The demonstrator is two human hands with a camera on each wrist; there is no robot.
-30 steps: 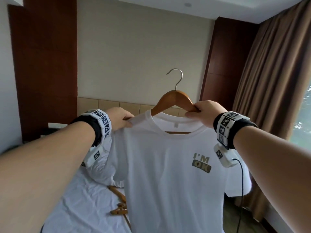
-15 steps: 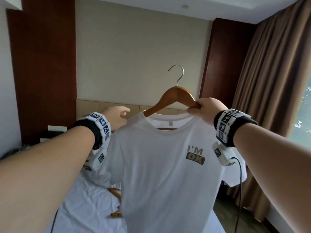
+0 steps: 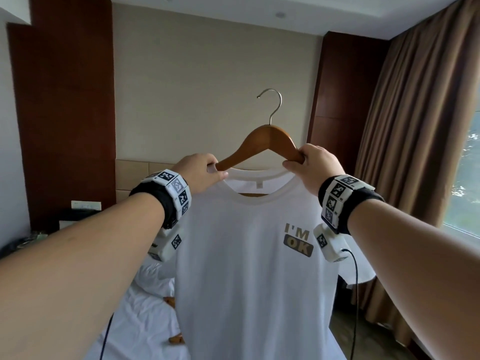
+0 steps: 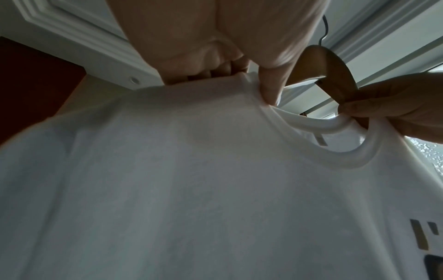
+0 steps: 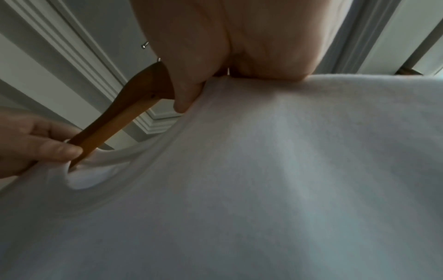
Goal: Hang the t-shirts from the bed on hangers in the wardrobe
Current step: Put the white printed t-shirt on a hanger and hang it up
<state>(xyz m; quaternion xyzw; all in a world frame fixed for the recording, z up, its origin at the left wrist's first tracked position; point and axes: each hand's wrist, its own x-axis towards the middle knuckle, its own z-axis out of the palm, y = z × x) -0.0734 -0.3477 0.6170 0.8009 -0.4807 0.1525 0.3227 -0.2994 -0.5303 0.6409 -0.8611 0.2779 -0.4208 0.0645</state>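
Note:
A white t-shirt [image 3: 246, 255] printed "I'M OK" hangs in front of me on a wooden hanger [image 3: 267, 137] with a metal hook. My left hand [image 3: 201, 172] pinches the shirt's collar and shoulder fabric at the hanger's left arm; its thumb [image 4: 269, 85] presses the collar [image 4: 318, 128]. My right hand [image 3: 310, 165] grips the hanger's right arm together with the shirt's shoulder, seen in the right wrist view on the hanger [image 5: 124, 113] and t-shirt [image 5: 287, 170]. Both hands hold the shirt up at chest height.
Below lies the bed [image 3: 145, 320] with white sheets and another wooden hanger [image 3: 176, 340] on it. Dark wood panels [image 3: 65, 113] flank a beige wall. Brown curtains [image 3: 420, 152] and a window stand on the right. No wardrobe is in view.
The shirt and hanger have risen a little. My left hand moved in from the shirt's left shoulder to the collar by the hanger's left arm. The right hand kept its grip.

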